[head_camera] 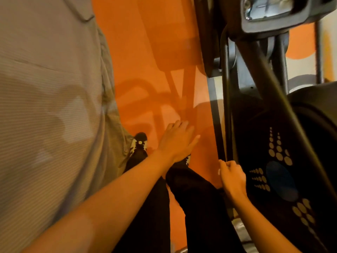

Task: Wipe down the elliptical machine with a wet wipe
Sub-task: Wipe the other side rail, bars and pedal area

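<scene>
Grey shirt (47,106), orange floor (145,52) beside elliptical (295,143)

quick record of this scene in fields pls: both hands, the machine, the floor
left hand: open, fingers straight, holding nothing, held out over the floor
right hand: fingers curled, beside a dark bar of the machine; the small white bit at the thumb may be the wipe
machine: elliptical, dark housing with a dot pattern at right, console at top
floor: orange, with shadows
picture: blurred
</scene>
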Motion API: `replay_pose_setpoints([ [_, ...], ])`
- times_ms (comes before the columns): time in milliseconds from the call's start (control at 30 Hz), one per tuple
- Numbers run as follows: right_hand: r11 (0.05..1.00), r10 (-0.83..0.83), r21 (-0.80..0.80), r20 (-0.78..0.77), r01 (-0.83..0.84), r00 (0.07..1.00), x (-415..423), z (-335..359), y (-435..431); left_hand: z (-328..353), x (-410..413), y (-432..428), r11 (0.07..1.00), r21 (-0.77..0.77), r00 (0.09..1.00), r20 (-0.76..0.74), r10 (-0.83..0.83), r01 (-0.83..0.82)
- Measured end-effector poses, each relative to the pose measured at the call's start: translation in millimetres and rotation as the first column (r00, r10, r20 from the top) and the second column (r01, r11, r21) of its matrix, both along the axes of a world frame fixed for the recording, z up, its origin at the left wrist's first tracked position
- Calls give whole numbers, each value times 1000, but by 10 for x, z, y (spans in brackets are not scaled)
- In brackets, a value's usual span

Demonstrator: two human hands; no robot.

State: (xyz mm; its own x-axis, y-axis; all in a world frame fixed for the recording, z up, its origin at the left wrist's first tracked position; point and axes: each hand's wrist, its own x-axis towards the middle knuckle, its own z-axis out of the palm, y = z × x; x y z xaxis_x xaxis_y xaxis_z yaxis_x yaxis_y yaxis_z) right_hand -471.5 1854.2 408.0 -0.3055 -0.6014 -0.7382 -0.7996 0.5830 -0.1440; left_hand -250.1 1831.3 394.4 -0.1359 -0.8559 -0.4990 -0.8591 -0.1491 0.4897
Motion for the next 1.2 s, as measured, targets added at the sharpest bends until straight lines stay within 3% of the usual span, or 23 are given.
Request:
replay_pose_setpoints([
  [167,973,-220,-74,-3,219,976,98,32,-255,27,-86,-568,963,-37,963,-31,-268,267],
  [333,873,-447,-213,7,438,894,454,-89,-513,81,3,-944,848,-44,846,-59,-530,528],
  [533,715,-646,-321,33,621,762,822,-121,-448,-36,162,-1208,704,-236,708,-83,-701,670],
  [700,606,-738,-450,-12,656,674,526,-66,-202,-202,-366,-1522,558,-399,574,-92,-814,728],
  [833,512,-780,-569,6,644,626,124,15,-71,-292,-1055,-1687,361,-577,436,-10,-900,733],
  [900,510,-779,-630,-50,585,626,5,38,15,-287,-1367,-1737,191,-685,309,52,-950,703],
  [1067,464,-756,-776,-95,427,648,-222,-215,7,-304,-2169,-1934,-243,-897,46,279,-959,370],
  [1200,310,-813,-888,-63,340,579,-472,-474,-64,-323,-2787,-1892,-424,-889,-58,421,-905,174],
])
